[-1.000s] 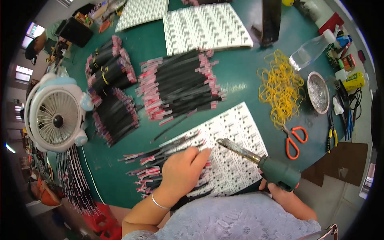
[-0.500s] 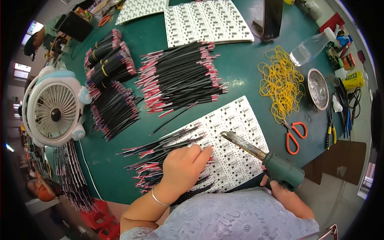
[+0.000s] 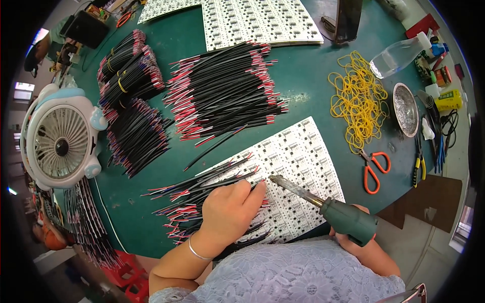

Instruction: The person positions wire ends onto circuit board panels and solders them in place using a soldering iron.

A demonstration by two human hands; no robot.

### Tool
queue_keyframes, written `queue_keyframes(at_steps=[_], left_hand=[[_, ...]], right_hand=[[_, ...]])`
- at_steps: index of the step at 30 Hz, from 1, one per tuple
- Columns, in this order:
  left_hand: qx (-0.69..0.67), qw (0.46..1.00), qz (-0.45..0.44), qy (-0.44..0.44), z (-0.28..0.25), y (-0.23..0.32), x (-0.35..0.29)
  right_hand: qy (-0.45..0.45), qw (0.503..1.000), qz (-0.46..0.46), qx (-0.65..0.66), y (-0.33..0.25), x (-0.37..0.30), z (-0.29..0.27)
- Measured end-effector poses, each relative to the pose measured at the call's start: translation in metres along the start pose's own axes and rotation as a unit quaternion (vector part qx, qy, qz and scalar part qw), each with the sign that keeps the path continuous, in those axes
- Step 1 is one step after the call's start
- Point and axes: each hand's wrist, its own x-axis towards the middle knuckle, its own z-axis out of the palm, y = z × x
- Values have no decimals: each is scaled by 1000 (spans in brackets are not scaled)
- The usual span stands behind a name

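Note:
My right hand is wrapped round the dark green handle of a soldering iron. The iron's bit points left over a white circuit board panel, close to my left fingertips. My left hand is closed in a pinch on a thin wire at the panel; only a small reddish end shows by the fingertips. Black-sleeved wires with red and white ends lie across the panel's left part and partly under my left hand. Whether the bit touches the panel, I cannot tell.
Beyond the panel lies a pile of black wires, with banded bundles to its left. Stacked panels sit at the back. Rubber bands, orange-handled scissors, a metal bowl and a bottle are right; a fan is left.
The soldering iron has moved left and slightly toward me, its bit now nearer my left fingertips. My left hand keeps its pinch at the panel. The whole view has shifted slightly.

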Motion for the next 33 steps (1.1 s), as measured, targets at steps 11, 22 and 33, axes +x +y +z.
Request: queue_keyframes(at_steps=[11, 22, 33], left_hand=[[-4, 1000, -6, 3, 1, -2, 3], [-35, 999, -34, 10, 4, -2, 2], [-51, 998, -41, 8, 3, -1, 5]], right_hand=[[10, 1000, 6, 15, -3, 7, 2], [-23, 1000, -1, -17, -8, 11, -2], [-30, 998, 35, 38, -12, 5, -8]])
